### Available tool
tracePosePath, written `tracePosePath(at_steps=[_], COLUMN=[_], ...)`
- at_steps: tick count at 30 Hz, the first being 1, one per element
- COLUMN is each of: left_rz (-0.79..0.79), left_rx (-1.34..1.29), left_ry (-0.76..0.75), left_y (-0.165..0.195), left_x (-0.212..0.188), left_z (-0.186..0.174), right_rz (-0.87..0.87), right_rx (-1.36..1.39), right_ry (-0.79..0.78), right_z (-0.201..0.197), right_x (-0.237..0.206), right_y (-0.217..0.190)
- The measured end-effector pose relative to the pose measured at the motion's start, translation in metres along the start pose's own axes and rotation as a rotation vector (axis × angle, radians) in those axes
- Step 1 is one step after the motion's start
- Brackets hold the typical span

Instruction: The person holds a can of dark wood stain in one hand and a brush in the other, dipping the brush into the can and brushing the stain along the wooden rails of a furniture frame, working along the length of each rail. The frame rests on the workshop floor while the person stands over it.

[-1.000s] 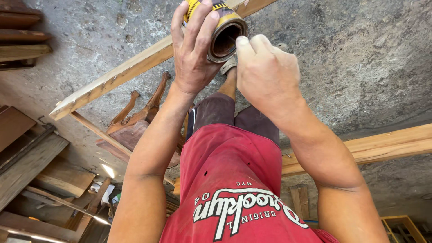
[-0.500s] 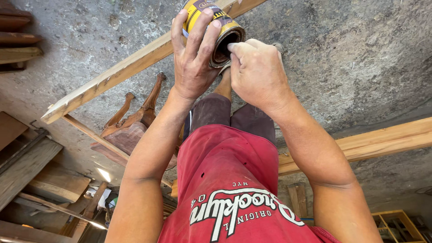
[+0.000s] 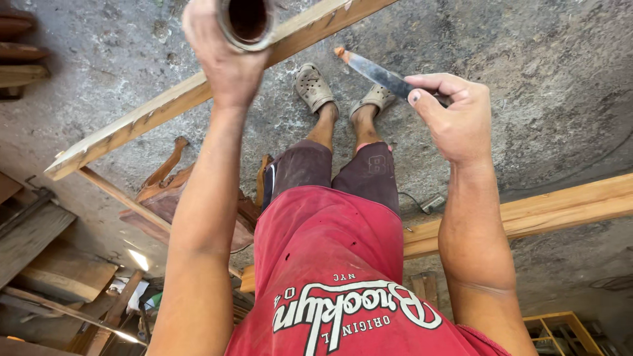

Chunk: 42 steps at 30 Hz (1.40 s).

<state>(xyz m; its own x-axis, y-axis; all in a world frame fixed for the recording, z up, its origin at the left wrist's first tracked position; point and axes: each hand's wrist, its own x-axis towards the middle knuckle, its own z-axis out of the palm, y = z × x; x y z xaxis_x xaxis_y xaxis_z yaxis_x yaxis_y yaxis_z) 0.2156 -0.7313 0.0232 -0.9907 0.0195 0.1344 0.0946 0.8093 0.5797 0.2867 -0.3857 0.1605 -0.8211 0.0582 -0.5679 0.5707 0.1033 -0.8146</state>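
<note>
Left hand (image 3: 227, 56) clenched around an open round can (image 3: 247, 23), contents probably dark, right hand (image 3: 455, 118) pinching a flat metal blade (image 3: 376, 72), plank (image 3: 198, 99) beneath, concrete floor (image 3: 527, 66).

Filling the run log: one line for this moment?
left hand: holds open can | right hand: holds flat blade, tip clear of can

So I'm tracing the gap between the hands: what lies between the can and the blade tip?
In the head view, nothing is held between the can and the blade. Behind the gap run a wooden plank and bare concrete floor.
</note>
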Motion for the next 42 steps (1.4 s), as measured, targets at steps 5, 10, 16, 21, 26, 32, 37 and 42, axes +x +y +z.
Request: tracePosePath(at_steps=[5,10,16,21,26,32,37,42], left_rz=[-0.235,-0.404,-0.432,-0.471,-0.442,-0.479,-0.482,-0.435], left_rx=[-0.005,0.081,0.101,0.13,0.136,0.129,0.147,0.167], left_ry=[0.017,-0.035,-0.022,-0.054,-0.017,-0.034,-0.089,-0.099], left_y=[-0.037,-0.04,-0.033,-0.032,-0.031,-0.03,-0.033,-0.037], left_x=[-0.007,-0.008,0.0,0.004,0.004,0.004,0.002,0.0], left_z=[0.025,0.046,0.043,0.045,0.051,0.047,0.048,0.047], right_rz=[0.091,0.005,-0.135,-0.48,-0.51,-0.547,-0.514,-0.486], right_rx=[0.189,0.274,-0.132,-0.449,-0.482,-0.65,-0.61,-0.607], right_ry=[0.106,0.196,0.361,0.402,0.401,0.453,0.41,0.318], right_z=[-0.017,-0.046,-0.062,-0.065,-0.057,-0.061,-0.06,-0.056], right_x=[0.007,0.022,0.049,0.073,0.085,0.083,0.081,0.081], right_y=[0.041,0.07,0.086,0.098,0.107,0.102,0.095,0.091])
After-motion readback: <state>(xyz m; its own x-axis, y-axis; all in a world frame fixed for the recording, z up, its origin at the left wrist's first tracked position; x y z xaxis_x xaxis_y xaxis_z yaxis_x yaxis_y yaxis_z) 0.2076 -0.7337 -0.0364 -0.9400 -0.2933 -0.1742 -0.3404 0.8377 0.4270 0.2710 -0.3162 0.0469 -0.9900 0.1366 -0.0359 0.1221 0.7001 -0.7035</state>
